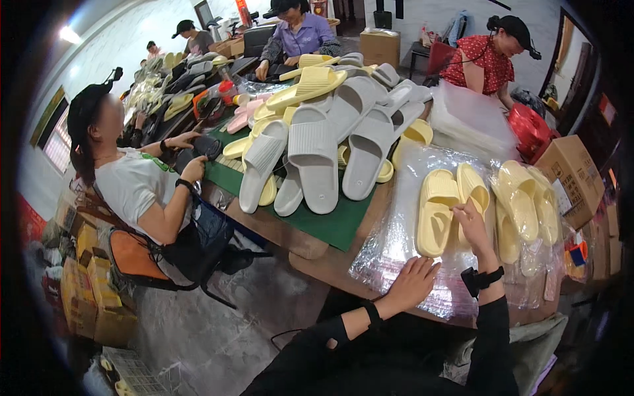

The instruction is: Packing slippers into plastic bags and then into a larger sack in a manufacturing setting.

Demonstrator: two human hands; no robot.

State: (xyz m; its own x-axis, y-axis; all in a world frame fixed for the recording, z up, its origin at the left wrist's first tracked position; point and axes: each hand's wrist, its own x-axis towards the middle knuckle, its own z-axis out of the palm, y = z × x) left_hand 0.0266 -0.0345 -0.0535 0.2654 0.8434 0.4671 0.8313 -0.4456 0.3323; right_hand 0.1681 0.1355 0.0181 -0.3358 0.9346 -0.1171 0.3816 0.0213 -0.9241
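A pair of yellow slippers lies side by side on a stack of clear plastic bags (396, 218) in front of me. My right hand (470, 224) is at the right yellow slipper (473, 185), its fingers closed on the near part of it. The left yellow slipper (436, 211) rests just beside it, sole down. My left hand (413, 282) lies flat on the bags near that slipper's heel, with nothing in it. To the right, more yellow slippers (518, 198) lie on and among clear bags, partly overlapping.
A big heap of grey slippers (314, 158) mixed with yellow ones covers the green mat (330, 228) to the left. Another bag stack (472, 122), a red bag (528, 132) and a cardboard box (571, 178) stand right. A co-worker (142, 178) sits left; others work farther back.
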